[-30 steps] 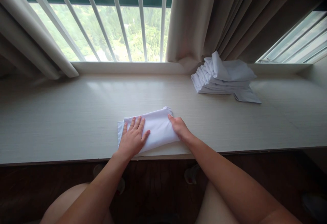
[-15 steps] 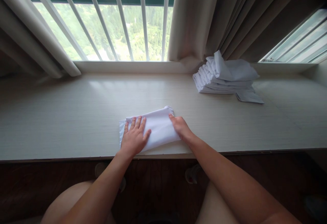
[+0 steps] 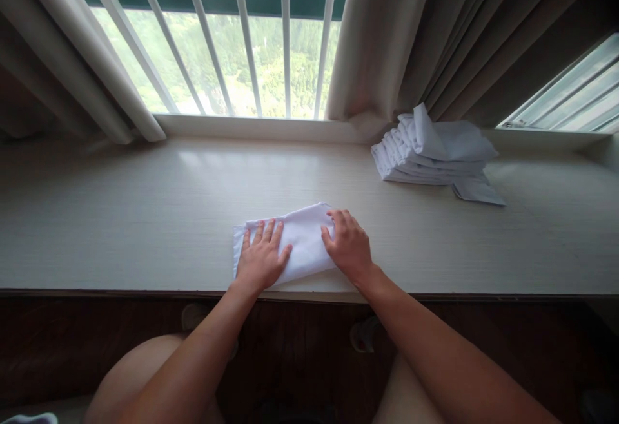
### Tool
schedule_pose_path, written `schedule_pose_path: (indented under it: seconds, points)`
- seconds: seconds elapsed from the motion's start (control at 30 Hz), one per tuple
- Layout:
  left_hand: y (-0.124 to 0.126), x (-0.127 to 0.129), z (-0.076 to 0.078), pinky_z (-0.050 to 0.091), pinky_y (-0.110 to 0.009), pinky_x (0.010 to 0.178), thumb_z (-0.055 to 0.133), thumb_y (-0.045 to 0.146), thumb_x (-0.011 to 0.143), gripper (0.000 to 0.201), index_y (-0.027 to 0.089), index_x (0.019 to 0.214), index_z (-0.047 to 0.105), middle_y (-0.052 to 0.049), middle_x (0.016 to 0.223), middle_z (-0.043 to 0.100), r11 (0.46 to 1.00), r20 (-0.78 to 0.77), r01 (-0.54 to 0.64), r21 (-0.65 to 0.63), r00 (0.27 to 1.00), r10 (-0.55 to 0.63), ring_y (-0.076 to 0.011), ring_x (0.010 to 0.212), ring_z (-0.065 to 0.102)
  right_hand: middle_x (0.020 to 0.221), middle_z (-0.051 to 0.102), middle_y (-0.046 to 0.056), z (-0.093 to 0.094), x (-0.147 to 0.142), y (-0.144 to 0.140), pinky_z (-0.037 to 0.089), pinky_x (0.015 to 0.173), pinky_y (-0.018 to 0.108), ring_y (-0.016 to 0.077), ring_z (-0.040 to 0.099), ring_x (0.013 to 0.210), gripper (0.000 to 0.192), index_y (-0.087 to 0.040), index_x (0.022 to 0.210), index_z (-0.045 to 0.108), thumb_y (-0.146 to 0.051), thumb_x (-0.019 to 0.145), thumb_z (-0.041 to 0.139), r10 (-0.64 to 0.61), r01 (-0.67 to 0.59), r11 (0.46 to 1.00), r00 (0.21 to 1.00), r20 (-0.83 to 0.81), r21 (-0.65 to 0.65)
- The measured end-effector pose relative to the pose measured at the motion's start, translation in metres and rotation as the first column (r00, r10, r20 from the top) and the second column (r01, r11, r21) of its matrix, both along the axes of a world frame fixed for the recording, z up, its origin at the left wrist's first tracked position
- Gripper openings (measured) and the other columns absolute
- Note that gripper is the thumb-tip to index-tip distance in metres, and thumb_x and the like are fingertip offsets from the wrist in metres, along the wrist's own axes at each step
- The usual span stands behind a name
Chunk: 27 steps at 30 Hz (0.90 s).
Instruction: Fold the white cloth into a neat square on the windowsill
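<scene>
A folded white cloth (image 3: 302,237) lies near the front edge of a pale wooden ledge (image 3: 145,218). My left hand (image 3: 262,263) rests flat on the cloth's left half, fingers spread. My right hand (image 3: 349,243) lies palm down on the cloth's right end, fingers curled over its edge. A stack of folded white cloths (image 3: 435,153) stands at the back right of the ledge, well away from both hands.
A barred window (image 3: 242,44) runs behind the ledge, with beige curtains (image 3: 387,37) hanging at left and centre right. A single flat white piece (image 3: 478,191) lies beside the stack. Dark floor and my knees show below the ledge's front edge.
My right hand has moved from gripping the cloth's right edge to lying over its right end. The left hand stays pressed on the cloth. The view has shifted slightly.
</scene>
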<state>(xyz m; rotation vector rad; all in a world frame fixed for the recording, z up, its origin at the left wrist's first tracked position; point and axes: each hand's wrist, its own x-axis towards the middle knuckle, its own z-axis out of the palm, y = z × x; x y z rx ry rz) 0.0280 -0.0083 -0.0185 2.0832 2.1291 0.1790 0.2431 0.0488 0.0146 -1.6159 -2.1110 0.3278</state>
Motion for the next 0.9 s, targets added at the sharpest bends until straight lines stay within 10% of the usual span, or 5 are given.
schedule_pose_path:
  seconds: [0.13,0.27,0.9]
  points:
    - [-0.001,0.001,-0.001,0.015,-0.063,0.132,0.028,0.057,0.104,0.071,0.023,0.166,0.031,-0.006,0.173,0.024,1.000,-0.045,0.000,0.029,0.999,0.001,-0.0334,0.162,0.021,0.167,0.038,0.010,-0.005,-0.026,-0.019,0.012,0.133,0.055,0.0299,0.027,0.159,0.050,-0.020,0.152,0.053,-0.034,0.105,0.044,0.308,-0.334,0.931,0.935,0.177,0.144]
    - [-0.002,0.001,-0.001,0.018,-0.063,0.132,0.024,0.060,0.105,0.072,0.024,0.166,0.030,-0.005,0.173,0.024,0.999,-0.071,0.001,0.035,0.997,0.001,-0.0322,0.162,0.022,0.175,0.012,0.005,-0.018,-0.043,-0.017,0.004,0.133,0.061,0.0310,0.007,0.165,0.063,-0.022,0.166,0.030,-0.042,0.107,0.038,0.358,-0.373,0.928,0.893,0.272,0.004]
    - [-0.001,0.000,0.000,0.016,-0.066,0.132,0.030,0.060,0.104,0.072,0.024,0.166,0.030,-0.004,0.173,0.022,1.000,-0.052,-0.010,0.003,0.999,0.010,-0.0323,0.163,0.020,0.175,0.009,0.010,-0.040,-0.045,0.005,0.010,0.133,0.061,0.0362,0.011,0.164,0.072,-0.018,0.169,0.022,-0.052,0.106,0.035,0.294,-0.243,0.952,0.899,0.326,-0.187]
